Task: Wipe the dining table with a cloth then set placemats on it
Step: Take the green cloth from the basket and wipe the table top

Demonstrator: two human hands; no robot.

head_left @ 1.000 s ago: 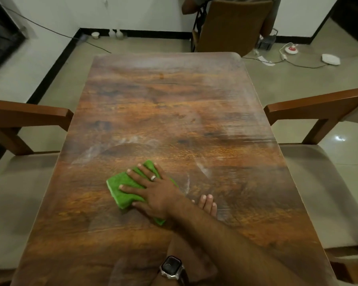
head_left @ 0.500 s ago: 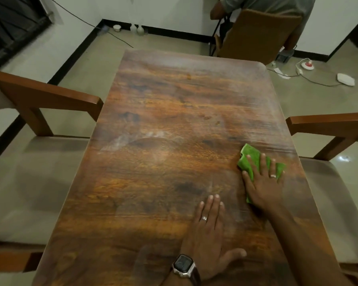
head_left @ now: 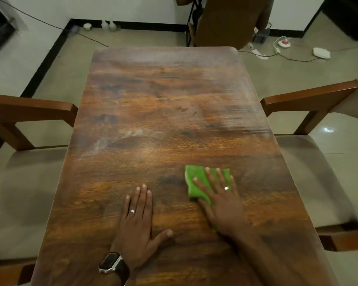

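Note:
A long wooden dining table [head_left: 163,104] with whitish smear marks fills the view. A folded green cloth [head_left: 195,180] lies flat on its near right part. My right hand [head_left: 221,201] presses down on the cloth with the fingers spread, covering most of it. My left hand [head_left: 136,228] rests flat on the bare wood to the left of the cloth, fingers together, holding nothing; a watch is on its wrist. No placemats are in view.
Wooden chairs with pale cushions stand at the left [head_left: 29,112] and right [head_left: 310,100] sides of the table. A brown chair [head_left: 225,21] with a person behind it is at the far end. Cables, a power strip [head_left: 283,43] and a white device [head_left: 321,53] lie on the floor.
My right hand swept the cloth from the left part of the table across to the right edge, then back a little toward the middle. My left hand came fully into view, flat on the table.

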